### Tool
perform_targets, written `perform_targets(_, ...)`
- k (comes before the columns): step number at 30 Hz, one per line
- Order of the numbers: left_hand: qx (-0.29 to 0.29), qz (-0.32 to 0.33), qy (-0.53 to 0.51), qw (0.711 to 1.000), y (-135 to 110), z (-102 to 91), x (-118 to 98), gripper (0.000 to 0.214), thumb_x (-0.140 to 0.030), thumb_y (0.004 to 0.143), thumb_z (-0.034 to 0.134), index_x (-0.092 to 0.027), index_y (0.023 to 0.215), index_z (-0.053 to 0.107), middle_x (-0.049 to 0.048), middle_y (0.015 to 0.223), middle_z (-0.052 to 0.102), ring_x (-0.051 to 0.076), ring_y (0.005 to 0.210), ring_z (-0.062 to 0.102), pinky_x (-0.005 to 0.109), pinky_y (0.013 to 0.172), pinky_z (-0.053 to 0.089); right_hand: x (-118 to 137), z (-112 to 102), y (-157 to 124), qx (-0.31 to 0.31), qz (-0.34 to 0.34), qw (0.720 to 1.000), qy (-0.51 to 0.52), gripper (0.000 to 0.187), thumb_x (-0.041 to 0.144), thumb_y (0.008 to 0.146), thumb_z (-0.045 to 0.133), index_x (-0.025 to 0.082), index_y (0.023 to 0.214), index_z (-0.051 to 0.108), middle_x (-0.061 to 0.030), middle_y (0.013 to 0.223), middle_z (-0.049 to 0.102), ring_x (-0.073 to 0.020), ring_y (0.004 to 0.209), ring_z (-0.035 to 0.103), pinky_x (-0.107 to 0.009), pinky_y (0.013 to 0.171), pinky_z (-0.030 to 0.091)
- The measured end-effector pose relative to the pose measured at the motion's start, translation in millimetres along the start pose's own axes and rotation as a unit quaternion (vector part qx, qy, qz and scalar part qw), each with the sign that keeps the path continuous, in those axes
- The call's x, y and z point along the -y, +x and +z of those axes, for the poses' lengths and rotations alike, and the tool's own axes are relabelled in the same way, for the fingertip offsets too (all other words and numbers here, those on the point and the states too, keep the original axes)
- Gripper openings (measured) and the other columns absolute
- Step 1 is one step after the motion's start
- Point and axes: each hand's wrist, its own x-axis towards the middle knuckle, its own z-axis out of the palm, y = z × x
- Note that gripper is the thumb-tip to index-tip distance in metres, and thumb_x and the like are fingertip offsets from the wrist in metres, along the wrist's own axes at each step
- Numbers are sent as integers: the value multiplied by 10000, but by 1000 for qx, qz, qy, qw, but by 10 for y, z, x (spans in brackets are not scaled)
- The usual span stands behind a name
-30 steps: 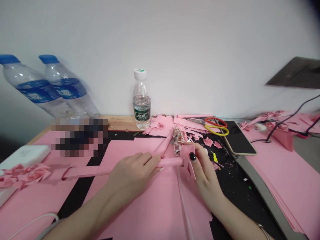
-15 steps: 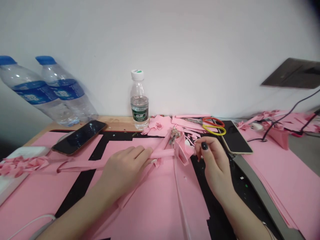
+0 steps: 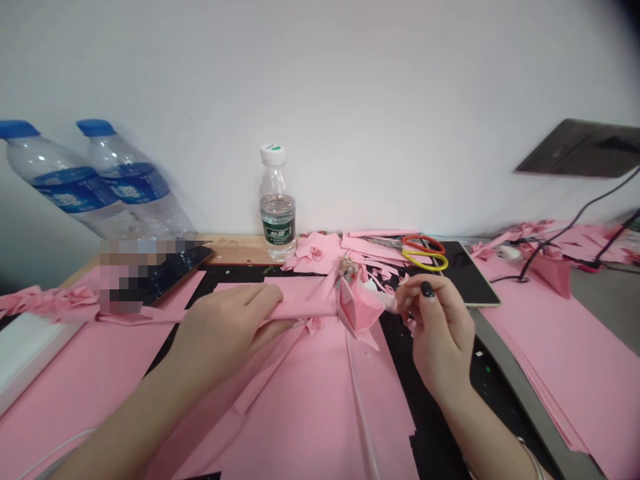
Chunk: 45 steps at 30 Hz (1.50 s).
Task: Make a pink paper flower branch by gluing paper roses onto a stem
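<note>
Head view: our left hand (image 3: 227, 323) is wrapped around a pink paper tube (image 3: 310, 309), with a folded paper flower (image 3: 361, 308) at its right end, over the pink sheets (image 3: 310, 400). Our right hand (image 3: 440, 327) is just beside the flower, thumb and fingers curled together; we cannot tell whether they pinch anything. Beyond the flower we see scissors (image 3: 424, 260) with red and yellow handles, next to a phone (image 3: 473, 277). Farther out, a small water bottle (image 3: 277, 230) stands near the wall (image 3: 360, 120), with two large blue-capped bottles (image 3: 75, 193) at left.
</note>
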Motion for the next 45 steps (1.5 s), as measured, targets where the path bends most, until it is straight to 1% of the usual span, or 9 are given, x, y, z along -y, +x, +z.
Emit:
perform_targets(5, -116, 12, -2, 993, -21, 28, 34, 340, -271, 956, 534, -207, 623, 503, -14, 561, 586, 155, 528, 513, 275, 518, 313, -18, 1, -4, 12, -7, 1000, 8, 178, 274, 1027, 473, 235, 945, 626, 14, 783, 583, -108, 602, 467, -258, 531, 361)
perform_targets(9, -173, 3, -4, 985, -47, 67, 29, 347, -251, 914, 627, -210, 603, 478, -31, 521, 519, 138, 511, 457, 269, 503, 298, -17, -3, -18, 16, -14, 1000, 2, 186, 272, 1033, 460, 238, 952, 624, 16, 780, 583, -112, 616, 474, -270, 552, 366)
perform_targets(15, -177, 9, 2, 984, -19, 58, -3, 358, -211, 916, 604, -207, 578, 489, -24, 513, 535, 138, 509, 463, 269, 504, 300, -9, 2, -35, 28, -20, 999, 2, 179, 278, 1033, 463, 236, 962, 622, 23, 743, 570, -111, 602, 461, -268, 536, 347)
perform_targets(20, -114, 28, -1, 993, 33, 92, -104, 368, -186, 942, 523, -203, 574, 515, -16, 511, 553, 147, 502, 490, 283, 516, 291, 10, -2, -17, 17, -19, 1000, 13, 170, 244, 1024, 474, 230, 946, 625, 21, 739, 578, -108, 605, 476, -254, 536, 372)
perform_targets(24, -68, 53, -33, 996, 13, 176, -175, 287, -118, 879, 497, -202, 609, 549, -4, 520, 553, 166, 500, 496, 302, 514, 284, 25, -16, -2, -2, -22, 999, 23, 168, 231, 1017, 483, 222, 934, 628, 16, 720, 595, -109, 590, 496, -244, 515, 383)
perform_targets(32, 62, 159, -82, 982, -53, 275, -183, 196, -19, 767, 482, -198, 746, 559, 4, 651, 632, 184, 566, 536, 293, 523, 318, 48, -18, 6, -18, -24, 999, 25, 168, 238, 1004, 504, 211, 915, 644, 4, 718, 605, -119, 611, 539, -238, 505, 395)
perform_targets(34, 108, 180, -93, 973, -73, 263, -166, 192, -17, 732, 505, -197, 773, 556, 14, 731, 652, 193, 607, 543, 305, 541, 342, 62, -13, 7, -21, -25, 999, 27, 168, 242, 1002, 510, 206, 910, 646, 2, 718, 608, -118, 615, 546, -239, 513, 400)
perform_targets(38, 177, 177, -107, 962, -108, 197, -124, 232, -27, 692, 520, -199, 840, 567, 32, 849, 658, 226, 738, 559, 344, 625, 393, 77, -4, 6, -23, -29, 999, 38, 158, 235, 992, 514, 203, 908, 644, 2, 706, 615, -120, 602, 553, -241, 506, 393)
perform_targets(45, 208, 173, -100, 958, -191, 20, -69, 317, -30, 714, 542, -205, 976, 580, 42, 926, 613, 233, 808, 517, 374, 720, 384, 88, -2, -3, -23, -22, 998, 45, 137, 238, 977, 525, 200, 917, 642, -1, 705, 622, -126, 595, 557, -250, 508, 380)
